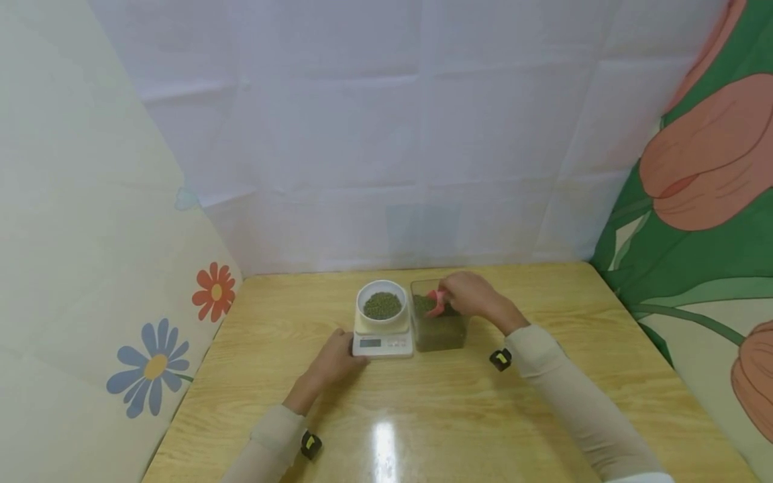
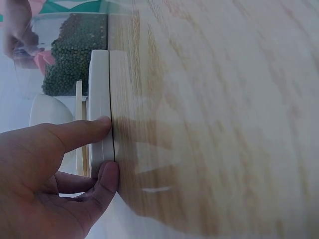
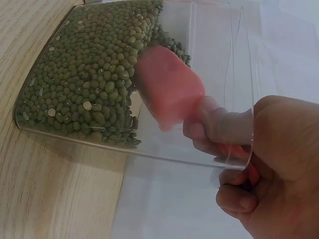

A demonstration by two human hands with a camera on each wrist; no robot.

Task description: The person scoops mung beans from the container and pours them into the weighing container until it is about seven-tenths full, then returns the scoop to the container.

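A white digital kitchen scale (image 1: 389, 350) stands on the table with a white bowl (image 1: 383, 283) on its platform. Green beans, like mung beans, (image 1: 382, 306) lie in the bowl. My left hand (image 1: 335, 359) holds the scale at its near left corner, thumb and a finger against the side in the left wrist view (image 2: 99, 89). Right beside the scale is a clear square container (image 1: 441, 335) partly filled with the same beans. My right hand (image 3: 284, 169) reaches over its rim, gripping the handle of a pink scoop (image 3: 172, 87). The scoop's front edge touches the beans; its inside is hidden.
The wood-grain table (image 1: 272, 315) extends around the scale and container. A white sheet (image 1: 338, 168) hangs behind it, and patterned panels with printed flowers (image 1: 155, 367) flank both sides. Small dark devices (image 1: 500, 359) are worn at both wrists.
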